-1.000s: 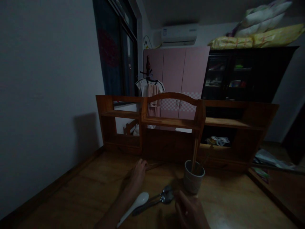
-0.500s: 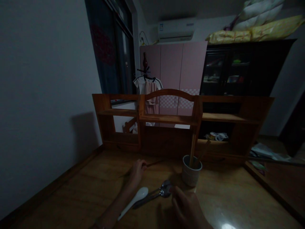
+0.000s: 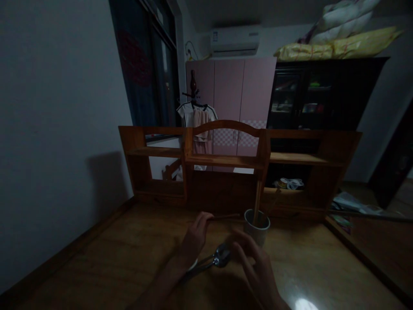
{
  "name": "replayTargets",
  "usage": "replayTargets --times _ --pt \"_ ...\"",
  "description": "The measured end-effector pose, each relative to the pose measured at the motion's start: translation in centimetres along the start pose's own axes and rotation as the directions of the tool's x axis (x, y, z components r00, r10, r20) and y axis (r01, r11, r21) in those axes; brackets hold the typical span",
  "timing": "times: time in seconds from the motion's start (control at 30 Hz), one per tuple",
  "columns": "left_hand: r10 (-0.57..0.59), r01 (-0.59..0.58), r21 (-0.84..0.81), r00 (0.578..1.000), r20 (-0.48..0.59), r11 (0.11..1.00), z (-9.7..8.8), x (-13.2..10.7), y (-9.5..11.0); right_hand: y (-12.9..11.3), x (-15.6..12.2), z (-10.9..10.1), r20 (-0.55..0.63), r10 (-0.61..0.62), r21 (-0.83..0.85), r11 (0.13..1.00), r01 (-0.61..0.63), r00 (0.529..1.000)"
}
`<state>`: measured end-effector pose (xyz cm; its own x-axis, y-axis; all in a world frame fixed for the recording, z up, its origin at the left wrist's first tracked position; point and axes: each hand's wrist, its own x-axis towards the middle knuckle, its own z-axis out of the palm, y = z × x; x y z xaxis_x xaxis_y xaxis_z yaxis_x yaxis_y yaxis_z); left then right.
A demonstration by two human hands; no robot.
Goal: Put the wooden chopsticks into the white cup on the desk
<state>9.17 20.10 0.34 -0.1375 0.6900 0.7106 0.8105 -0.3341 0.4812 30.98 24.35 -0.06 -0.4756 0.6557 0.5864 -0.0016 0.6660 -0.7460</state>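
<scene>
Head view: a chopstick (image 3: 226,216) is pinched by the left hand (image 3: 195,239), just left of a cup (image 3: 256,228). The right hand (image 3: 258,269), fingers spread, hovers over spoons (image 3: 214,260) on the wooden counter (image 3: 112,262); a shelf (image 3: 226,161) stands beyond both hands in the dim room.

A dim room in a home, likely a bedroom. A pink wardrobe (image 3: 230,99) stands at the back with an air conditioner (image 3: 235,41) above it, clothes (image 3: 196,120) hang on a stand, and folded bedding (image 3: 338,38) is piled on a dark cabinet (image 3: 322,94). A wooden counter (image 3: 129,258) carries a small shelf unit (image 3: 226,161).
</scene>
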Motion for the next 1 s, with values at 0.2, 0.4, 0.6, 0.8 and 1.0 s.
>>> replayTargets --times 0.2,0.4,0.6,0.8,1.0 --pt "0.113 -0.093 -0.095 0.966 0.234 0.991 0.7 -1.7 4.4 -1.7 1.1 -2.0 -0.120 -0.264 -0.075 0.964 0.257 0.957" --pt "-0.062 0.167 -0.385 0.960 0.272 0.908 1.3 -2.5 9.9 -5.4 1.5 -4.0 -0.039 -0.294 0.020 0.955 0.295 0.955" --pt "-0.151 0.221 -0.333 0.963 0.223 0.917 2.8 -3.5 9.7 -4.5 1.5 -3.7 0.061 -0.156 0.146 0.979 0.146 0.986" --pt "-0.110 0.163 -0.265 0.973 0.203 0.950 2.8 -3.5 9.0 -3.9 1.4 -3.4 0.088 -0.102 0.183 0.979 0.085 0.991" --pt "0.007 0.060 -0.334 0.981 0.196 0.941 2.6 -3.8 8.8 -3.9 1.4 -3.4 0.084 -0.144 0.182 0.975 0.127 0.986"
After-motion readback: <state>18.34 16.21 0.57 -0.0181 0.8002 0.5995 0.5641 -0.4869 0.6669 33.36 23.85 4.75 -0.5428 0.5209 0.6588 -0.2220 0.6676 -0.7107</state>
